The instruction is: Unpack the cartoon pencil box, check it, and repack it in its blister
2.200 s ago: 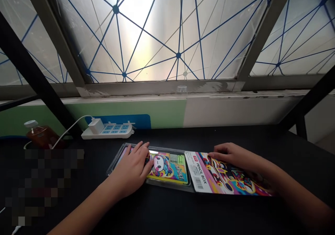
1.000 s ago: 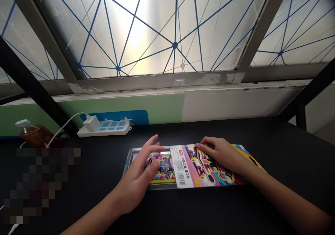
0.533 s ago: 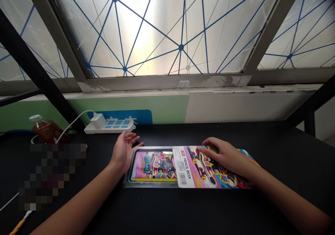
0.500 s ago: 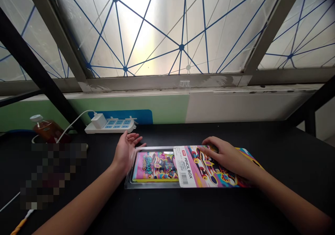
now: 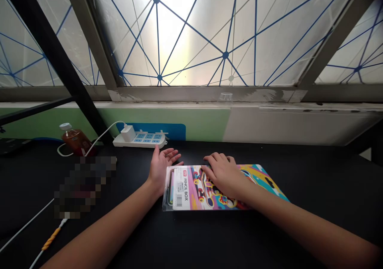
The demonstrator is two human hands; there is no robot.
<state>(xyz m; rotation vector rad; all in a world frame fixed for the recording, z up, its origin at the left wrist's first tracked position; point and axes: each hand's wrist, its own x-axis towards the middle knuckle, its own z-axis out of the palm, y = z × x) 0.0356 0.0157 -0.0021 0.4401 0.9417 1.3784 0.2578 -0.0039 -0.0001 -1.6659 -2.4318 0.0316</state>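
A colourful card sleeve (image 5: 254,179) printed "PENCIL BOX" lies on the black table (image 5: 314,181). It covers nearly all of a clear plastic tray holding a pencil box (image 5: 170,185), of which only a thin strip shows at the left. My right hand (image 5: 223,173) rests flat on top of the sleeve, fingers spread. My left hand (image 5: 161,165) stands on its edge against the tray's left end, palm facing right, fingers open and holding nothing.
A white power strip (image 5: 140,140) with a plugged charger and cable lies at the back by the wall. A bottle of brown liquid (image 5: 74,140) stands at the back left. A blurred patch and thin cables (image 5: 44,243) lie at the left front. A window runs behind the table.
My right hand has slid the sleeve left over the tray until almost all of it is covered. My left hand came off the pencil box and now braces the tray's left end.
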